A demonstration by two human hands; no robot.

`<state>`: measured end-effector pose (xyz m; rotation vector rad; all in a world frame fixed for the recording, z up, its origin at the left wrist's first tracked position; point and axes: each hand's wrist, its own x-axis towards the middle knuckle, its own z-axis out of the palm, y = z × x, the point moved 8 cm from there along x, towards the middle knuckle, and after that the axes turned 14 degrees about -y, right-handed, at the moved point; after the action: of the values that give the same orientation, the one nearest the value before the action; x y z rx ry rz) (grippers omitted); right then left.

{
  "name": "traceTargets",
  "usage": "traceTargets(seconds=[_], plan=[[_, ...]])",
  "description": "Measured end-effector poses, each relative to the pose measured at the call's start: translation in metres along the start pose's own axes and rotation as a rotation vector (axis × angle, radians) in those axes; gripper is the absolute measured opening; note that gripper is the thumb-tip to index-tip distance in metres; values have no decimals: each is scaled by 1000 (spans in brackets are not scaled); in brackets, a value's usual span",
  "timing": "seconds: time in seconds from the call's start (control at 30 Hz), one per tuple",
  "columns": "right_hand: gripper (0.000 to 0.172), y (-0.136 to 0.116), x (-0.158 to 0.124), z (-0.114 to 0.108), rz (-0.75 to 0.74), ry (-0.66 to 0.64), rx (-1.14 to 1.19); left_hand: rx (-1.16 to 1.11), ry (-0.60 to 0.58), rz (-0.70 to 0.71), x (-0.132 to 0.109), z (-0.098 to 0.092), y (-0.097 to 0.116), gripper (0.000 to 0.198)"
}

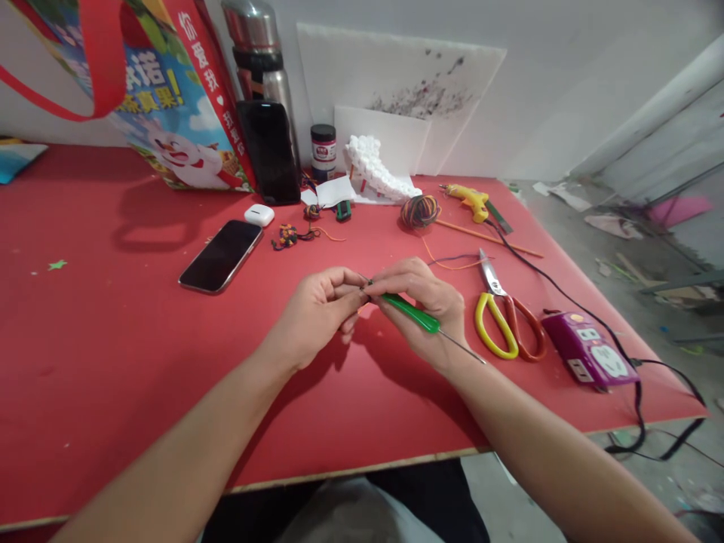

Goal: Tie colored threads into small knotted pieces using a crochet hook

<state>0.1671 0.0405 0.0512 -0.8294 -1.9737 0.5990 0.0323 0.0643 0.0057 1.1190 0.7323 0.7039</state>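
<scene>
Bare forearms (197, 445) of mine reach over the red table (339, 422) from seven and five o'clock. My left hand (311, 313) pinches a small dark piece (369, 283), mostly hidden; my right hand (433, 302) closes round a green-handled tool (410, 311), its shaft (462, 347) pointing to four. Around my hands: a yarn ball (419, 212) at one, glue gun (472, 202) near two, scissors (498, 302) at three under loose strands (452, 268), and a smartphone (222, 256) between nine and ten.
</scene>
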Motion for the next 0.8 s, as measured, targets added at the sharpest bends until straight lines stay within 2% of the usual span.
traceTargets(seconds=[0.1,0.27,0.37,0.5,0.57,0.67,0.8], plan=[[17,2,-3,-2,48,63,52,-65,43,39,1,0,-1,15],[13,11,-8,2,164,99,224,-129,34,56,3,0,2,22],[10,19,-10,6,215,116,332,-186,1,47,4,0,0,30],[11,28,-10,8,230,158,512,-246,-104,30,4,6,-4,38],[13,31,-10,7,239,179,533,-265,-120,23,4,7,-5,34],[16,33,-11,5,254,215,553,-283,-85,40,4,6,-4,26],[16,33,-13,6,257,246,623,-254,-36,139,5,5,5,15]])
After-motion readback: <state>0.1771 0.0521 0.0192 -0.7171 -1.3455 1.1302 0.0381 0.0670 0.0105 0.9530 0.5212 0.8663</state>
